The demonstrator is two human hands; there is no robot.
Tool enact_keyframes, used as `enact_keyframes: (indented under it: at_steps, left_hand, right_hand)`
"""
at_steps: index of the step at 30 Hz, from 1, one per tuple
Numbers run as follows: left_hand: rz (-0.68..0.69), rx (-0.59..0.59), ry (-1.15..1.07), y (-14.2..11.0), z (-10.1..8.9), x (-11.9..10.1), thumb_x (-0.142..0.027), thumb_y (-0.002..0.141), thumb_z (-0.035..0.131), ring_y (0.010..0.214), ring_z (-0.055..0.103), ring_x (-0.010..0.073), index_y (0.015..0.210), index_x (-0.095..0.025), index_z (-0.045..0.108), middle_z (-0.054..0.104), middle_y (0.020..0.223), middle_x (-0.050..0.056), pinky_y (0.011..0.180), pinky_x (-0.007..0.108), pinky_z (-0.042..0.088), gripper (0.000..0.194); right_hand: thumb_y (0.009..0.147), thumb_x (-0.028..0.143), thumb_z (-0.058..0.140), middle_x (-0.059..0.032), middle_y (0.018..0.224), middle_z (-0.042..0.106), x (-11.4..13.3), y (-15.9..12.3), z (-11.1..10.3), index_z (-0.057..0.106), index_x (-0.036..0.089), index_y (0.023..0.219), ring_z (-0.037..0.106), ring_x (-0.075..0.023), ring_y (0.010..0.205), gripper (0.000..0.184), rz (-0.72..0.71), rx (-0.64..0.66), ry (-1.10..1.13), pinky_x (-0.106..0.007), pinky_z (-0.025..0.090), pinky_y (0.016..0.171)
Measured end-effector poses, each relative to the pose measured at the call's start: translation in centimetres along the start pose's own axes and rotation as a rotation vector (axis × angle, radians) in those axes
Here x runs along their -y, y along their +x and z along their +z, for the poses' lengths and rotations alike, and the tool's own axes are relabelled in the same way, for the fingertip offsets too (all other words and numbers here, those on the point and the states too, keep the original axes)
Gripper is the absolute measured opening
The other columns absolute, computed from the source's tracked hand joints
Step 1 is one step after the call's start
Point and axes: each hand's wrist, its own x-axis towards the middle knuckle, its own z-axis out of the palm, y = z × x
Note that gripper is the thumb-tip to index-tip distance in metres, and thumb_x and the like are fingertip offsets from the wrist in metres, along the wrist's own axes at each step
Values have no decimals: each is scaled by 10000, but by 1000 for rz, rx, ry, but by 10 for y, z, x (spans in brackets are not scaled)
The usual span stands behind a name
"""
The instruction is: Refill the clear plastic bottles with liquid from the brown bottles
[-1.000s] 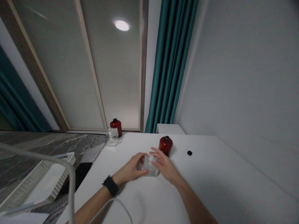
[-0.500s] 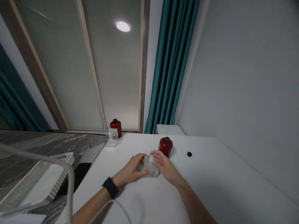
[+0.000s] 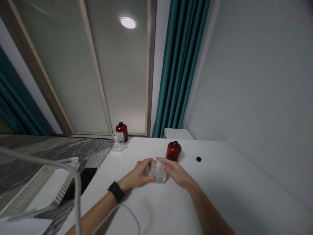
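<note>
A clear square glass bottle (image 3: 158,173) with a small clear stopper stands on the white table (image 3: 220,195), held between both hands. My left hand (image 3: 137,173) wraps its left side, fingers curled around it. My right hand (image 3: 174,171) presses in from the right, with fingertips at the bottle's shoulder and top. Just behind them stands a dark red bottle (image 3: 173,151) with no cap on, apart from my right hand. A small black cap (image 3: 199,159) lies further right.
Far back on the table, a capped dark red bottle (image 3: 121,131) stands behind a clear box (image 3: 117,143). A white cable (image 3: 122,212) curves across the front. Beyond the left table edge lie a white perforated basket (image 3: 41,186) and a black flat object (image 3: 81,179).
The whole view has shifted slightly as my head moved. My right fingers have settled lower and flatter along the bottle's top. The bottle stays between both hands.
</note>
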Motion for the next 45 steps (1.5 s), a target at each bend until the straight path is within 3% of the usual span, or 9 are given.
enact_keyframes:
  at_steps: [8, 19, 24, 32, 36, 43, 45]
  left_hand:
    - [-6, 13, -14, -1, 2, 4, -345, 780, 742, 1162, 541, 308, 1328, -206, 482, 603, 1289, 100, 1025, 450, 408, 621]
    - [43, -21, 67, -3, 6, 4, -404, 779, 744, 1100, 549, 300, 1309, -191, 480, 620, 1240, 102, 998, 456, 407, 629]
    - [48, -59, 111, -5, 7, -4, -376, 765, 752, 1058, 579, 281, 1244, -189, 505, 644, 1178, 83, 974, 435, 413, 571]
    - [-23, -119, 160, -1, 10, -16, -349, 704, 784, 964, 592, 273, 1100, -195, 543, 653, 1047, 59, 897, 409, 434, 488]
    - [-42, -152, 161, -1, 14, -18, -328, 700, 788, 954, 597, 273, 1092, -193, 533, 650, 1027, 50, 891, 409, 434, 487]
    - [-123, -227, 252, 1, 26, -24, -431, 674, 818, 895, 604, 285, 973, -181, 515, 641, 958, 61, 879, 445, 420, 494]
    - [-128, -210, 245, 0, 25, -22, -494, 650, 836, 889, 597, 288, 964, -179, 517, 638, 954, 64, 849, 429, 428, 547]
  right_hand:
    - [809, 536, 731, -81, 1225, 678, 5, -2, 4, 680, 249, 1171, 599, -250, 1118, 464, -48, -24, -40, -426, 424, 999]
    - [801, 546, 737, -21, 1027, 593, 5, -4, 14, 575, 237, 1077, 547, -176, 926, 445, -81, 1, 20, -293, 421, 797]
    - [779, 586, 735, -10, 977, 562, 2, -1, 24, 529, 245, 995, 541, -175, 902, 453, -124, -91, -22, -290, 431, 780]
    - [832, 543, 697, -51, 1052, 628, 5, -2, 21, 622, 226, 1107, 575, -225, 1007, 427, -118, -110, -141, -362, 436, 923]
    - [807, 596, 689, -52, 1014, 634, 2, 0, 22, 627, 229, 1052, 591, -235, 974, 445, -142, -158, -179, -383, 452, 913]
    - [839, 517, 681, -68, 1131, 590, -13, 7, 27, 596, 246, 1003, 495, -263, 1212, 328, -192, -261, -214, -435, 299, 1094]
    - [826, 511, 699, -69, 1151, 570, -11, 6, 23, 631, 243, 993, 511, -260, 1182, 323, -194, -258, -217, -418, 324, 1078]
